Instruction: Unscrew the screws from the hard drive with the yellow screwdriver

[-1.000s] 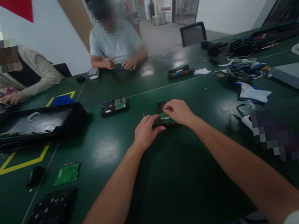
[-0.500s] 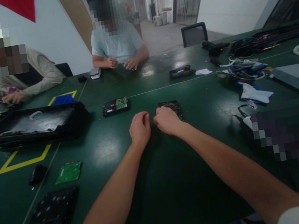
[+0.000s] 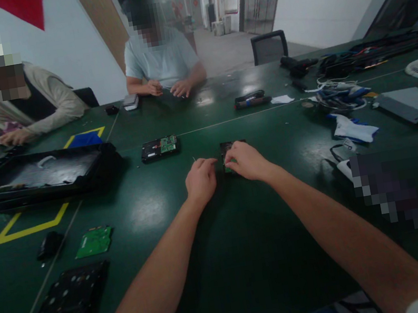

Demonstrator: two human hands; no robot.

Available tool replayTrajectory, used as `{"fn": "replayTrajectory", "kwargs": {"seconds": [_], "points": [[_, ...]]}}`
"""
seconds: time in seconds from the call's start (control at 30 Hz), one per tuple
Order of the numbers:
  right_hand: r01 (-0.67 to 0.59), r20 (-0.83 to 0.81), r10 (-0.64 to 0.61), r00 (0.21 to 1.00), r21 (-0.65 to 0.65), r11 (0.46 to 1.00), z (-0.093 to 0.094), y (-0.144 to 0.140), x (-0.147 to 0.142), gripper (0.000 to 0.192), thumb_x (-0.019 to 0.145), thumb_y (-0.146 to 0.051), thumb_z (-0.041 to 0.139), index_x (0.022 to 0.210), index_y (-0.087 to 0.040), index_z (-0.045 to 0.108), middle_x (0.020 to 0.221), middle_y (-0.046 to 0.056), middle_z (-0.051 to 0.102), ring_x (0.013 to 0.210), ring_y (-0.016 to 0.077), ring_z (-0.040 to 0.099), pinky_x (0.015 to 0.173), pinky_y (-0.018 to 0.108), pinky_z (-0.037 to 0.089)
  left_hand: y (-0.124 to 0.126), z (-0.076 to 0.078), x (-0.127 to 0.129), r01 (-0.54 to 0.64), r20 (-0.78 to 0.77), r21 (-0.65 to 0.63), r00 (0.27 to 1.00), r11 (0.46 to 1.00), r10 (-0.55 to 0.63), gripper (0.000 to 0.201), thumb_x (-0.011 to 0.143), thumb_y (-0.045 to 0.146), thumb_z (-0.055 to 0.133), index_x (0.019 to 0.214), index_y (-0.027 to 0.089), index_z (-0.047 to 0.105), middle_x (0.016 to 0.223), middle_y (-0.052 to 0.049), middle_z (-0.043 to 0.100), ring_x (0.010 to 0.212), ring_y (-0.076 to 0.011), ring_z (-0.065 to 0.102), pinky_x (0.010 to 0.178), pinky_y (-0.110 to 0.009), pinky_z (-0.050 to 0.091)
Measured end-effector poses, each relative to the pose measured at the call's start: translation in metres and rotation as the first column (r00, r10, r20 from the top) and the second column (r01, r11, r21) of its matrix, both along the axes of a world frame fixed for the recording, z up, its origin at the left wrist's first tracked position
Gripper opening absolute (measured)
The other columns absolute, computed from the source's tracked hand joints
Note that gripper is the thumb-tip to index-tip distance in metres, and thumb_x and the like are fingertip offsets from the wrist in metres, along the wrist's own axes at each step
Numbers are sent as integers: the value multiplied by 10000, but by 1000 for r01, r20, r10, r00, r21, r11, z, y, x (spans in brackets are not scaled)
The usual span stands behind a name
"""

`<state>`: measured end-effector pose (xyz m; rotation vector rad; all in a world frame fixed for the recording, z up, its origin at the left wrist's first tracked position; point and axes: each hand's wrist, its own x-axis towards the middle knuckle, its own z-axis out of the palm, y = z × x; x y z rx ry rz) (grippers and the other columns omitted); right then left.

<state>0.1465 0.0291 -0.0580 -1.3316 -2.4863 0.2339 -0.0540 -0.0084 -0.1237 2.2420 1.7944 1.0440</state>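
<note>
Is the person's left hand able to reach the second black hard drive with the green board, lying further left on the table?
Probably yes: the second black hard drive lies just beyond the left hand, with only bare green table between.

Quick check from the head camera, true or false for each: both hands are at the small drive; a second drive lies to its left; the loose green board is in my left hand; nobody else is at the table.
1. Both the left hand and right hand are at the small drive. True.
2. A second drive lies to its left. True.
3. The green board is in the left hand. False: it lies on the table, apart.
4. Nobody else is present. False: two people sit opposite.
</note>
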Motion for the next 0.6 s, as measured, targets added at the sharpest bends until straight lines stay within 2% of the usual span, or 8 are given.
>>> {"fn": "replayTrajectory", "kwargs": {"seconds": [0.13,0.6], "points": [[19,-28,-19,999,-15,1000,-10,-2,-3,95,987,-239,720,982,-192,802,1107,116,672,1103,261,629,1020,417,486,-1,1,1,66,-68,-30,995,997,-68,377,1022,165,504,1294,282,737,1218,-70,732,1136,-255,679,901,-368,572],[1,-1,-1,1000,9,1000,-12,-2,-4,111,982,-250,713,962,-186,801,1106,115,681,1108,259,627,1021,415,493,-1,0,1,55,-56,-22,997,998,-56,350,1033,173,493,1276,253,731,1229,-74,736,1148,-257,681,953,-384,579]]}}
